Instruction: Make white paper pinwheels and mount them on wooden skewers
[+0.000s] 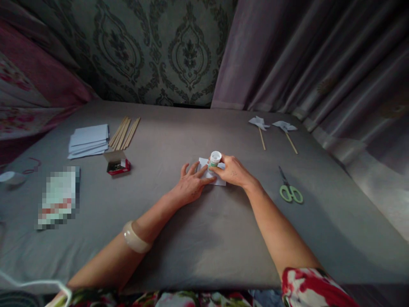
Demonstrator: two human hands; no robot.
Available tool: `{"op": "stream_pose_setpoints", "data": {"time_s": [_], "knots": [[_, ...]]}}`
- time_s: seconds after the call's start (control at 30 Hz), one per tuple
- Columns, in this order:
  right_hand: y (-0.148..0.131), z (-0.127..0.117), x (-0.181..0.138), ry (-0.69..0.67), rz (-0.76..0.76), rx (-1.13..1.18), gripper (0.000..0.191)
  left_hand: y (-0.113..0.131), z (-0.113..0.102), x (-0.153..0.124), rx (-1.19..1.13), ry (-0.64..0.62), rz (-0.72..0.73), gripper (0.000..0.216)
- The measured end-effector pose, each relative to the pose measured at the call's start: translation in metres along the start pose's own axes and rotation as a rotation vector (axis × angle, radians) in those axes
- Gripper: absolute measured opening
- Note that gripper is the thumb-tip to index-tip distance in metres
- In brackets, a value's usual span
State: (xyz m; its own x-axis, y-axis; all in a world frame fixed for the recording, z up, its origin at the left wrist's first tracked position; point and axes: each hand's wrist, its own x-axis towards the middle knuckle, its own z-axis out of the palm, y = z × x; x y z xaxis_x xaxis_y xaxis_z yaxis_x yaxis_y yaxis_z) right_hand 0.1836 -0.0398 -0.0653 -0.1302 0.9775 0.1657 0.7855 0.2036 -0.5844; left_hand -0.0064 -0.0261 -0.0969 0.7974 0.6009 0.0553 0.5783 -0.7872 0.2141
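Observation:
In the head view, a small piece of white paper (220, 181) lies on the cloth in front of me. My left hand (191, 184) rests at its left side with fingers spread, some of them pressing on the paper. A glue stick (214, 159) with a white end and a green label stands upright over the paper, gripped by my right hand (234, 170). The lower end of the glue stick is hidden behind my fingers, so I cannot tell whether it touches the paper.
Green-handled scissors (290, 194) lie to the right. Two paper pinwheels on sticks (261, 135) (289, 134) are behind them. At left are stacked white paper (89, 140), wooden sticks (123, 133), an opened red box (118, 166), a blurred packet (59, 198) and a white roll (12, 178).

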Motion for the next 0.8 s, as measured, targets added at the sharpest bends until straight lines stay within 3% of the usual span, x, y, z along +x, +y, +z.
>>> {"op": "stream_pose_setpoints", "data": {"time_s": [0.13, 0.5, 0.57, 0.7, 0.8], "knots": [[0.0, -0.003, 0.0, -0.047, 0.026, -0.005, 0.018, 0.001, -0.002, 0.0, 0.003, -0.024, 0.003, 0.046], [0.003, -0.007, 0.0, -0.007, 0.021, 0.0, 0.015, -0.001, 0.002, 0.0, 0.013, 0.0, -0.007, 0.046], [0.005, -0.015, -0.001, 0.062, 0.042, 0.107, 0.016, -0.002, 0.004, 0.0, 0.021, 0.015, 0.0, 0.045], [0.0, -0.036, -0.002, 0.263, -0.016, 0.57, 0.027, -0.005, 0.008, 0.0, 0.027, 0.066, 0.032, 0.044], [-0.009, -0.048, -0.004, 0.369, -0.082, 0.814, 0.03, -0.007, 0.007, 0.001, 0.006, 0.183, 0.058, 0.035]]}}
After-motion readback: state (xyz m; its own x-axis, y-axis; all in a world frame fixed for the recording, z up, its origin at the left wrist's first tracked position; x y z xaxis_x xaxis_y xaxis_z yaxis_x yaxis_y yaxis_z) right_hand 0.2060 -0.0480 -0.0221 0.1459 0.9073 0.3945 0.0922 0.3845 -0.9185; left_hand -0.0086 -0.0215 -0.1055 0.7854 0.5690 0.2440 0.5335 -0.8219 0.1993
